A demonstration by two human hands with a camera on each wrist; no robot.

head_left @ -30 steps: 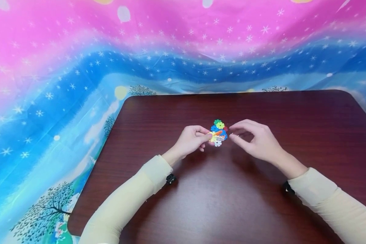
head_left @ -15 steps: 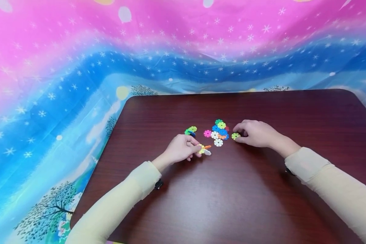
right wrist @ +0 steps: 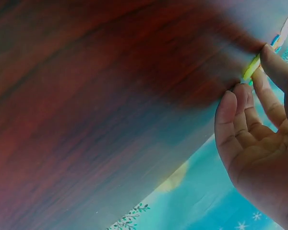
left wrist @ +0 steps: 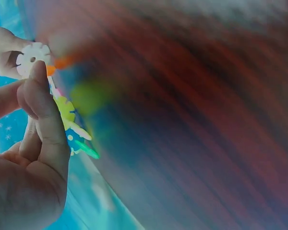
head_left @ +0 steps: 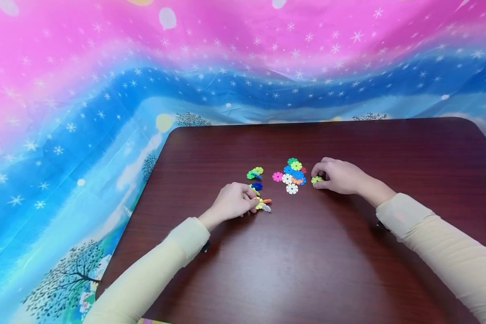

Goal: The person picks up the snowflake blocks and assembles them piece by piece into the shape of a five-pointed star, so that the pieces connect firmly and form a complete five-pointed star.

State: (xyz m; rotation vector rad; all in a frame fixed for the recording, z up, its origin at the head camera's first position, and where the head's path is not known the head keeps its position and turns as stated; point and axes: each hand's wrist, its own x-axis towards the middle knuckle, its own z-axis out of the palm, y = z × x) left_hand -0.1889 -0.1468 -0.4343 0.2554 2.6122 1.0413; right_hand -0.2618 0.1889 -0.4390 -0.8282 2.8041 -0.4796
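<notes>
In the head view, my left hand (head_left: 231,200) pinches a small joined cluster of snowflake discs (head_left: 260,204), yellow, orange and white, low over the table left of centre. The left wrist view shows its white disc (left wrist: 33,58) beside the fingertips. My right hand (head_left: 339,175) has thumb and fingers at the edges of a yellow-green snowflake disc (head_left: 317,179), right of the loose pile. Seen from the right wrist, that yellow-green disc (right wrist: 251,68) lies edge-on between thumb and index finger, near the tabletop. The remaining right-hand fingers bend loosely.
Between the hands lies a pile of loose snowflake discs, with a white disc (head_left: 292,188) nearest me and a pink disc (head_left: 277,177) at its left. Behind the left hand sit joined green and blue discs (head_left: 256,173) and a dark blue disc (head_left: 257,186). Patterned cloth (head_left: 227,81) hangs behind the table.
My left hand has carried the cluster left and toward me, away from the pile, uncovering the groups at left. My right hand has come down and closed its fingertips around the yellow-green disc.
</notes>
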